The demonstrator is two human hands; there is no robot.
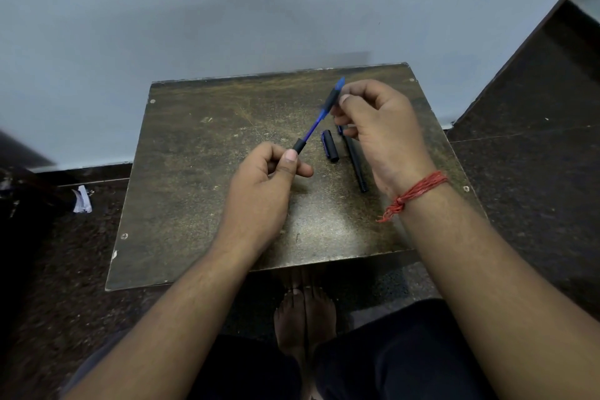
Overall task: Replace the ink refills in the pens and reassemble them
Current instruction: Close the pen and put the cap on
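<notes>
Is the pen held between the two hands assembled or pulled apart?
Pulled apart: the blue refill shows bare between the black barrel in the left hand and the grip piece in the right hand.

Cap (pixel 330 146) on table (pixel 201 191), just left of pen barrel (pixel 355 162).

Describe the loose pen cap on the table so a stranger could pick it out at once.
Start at the small worn brown table against the pale wall. Between the left hand and right hand, two dark pieces lie on its top. The pen cap is the short stubby one, left of the long thin black barrel and apart from the held blue pen.
</notes>
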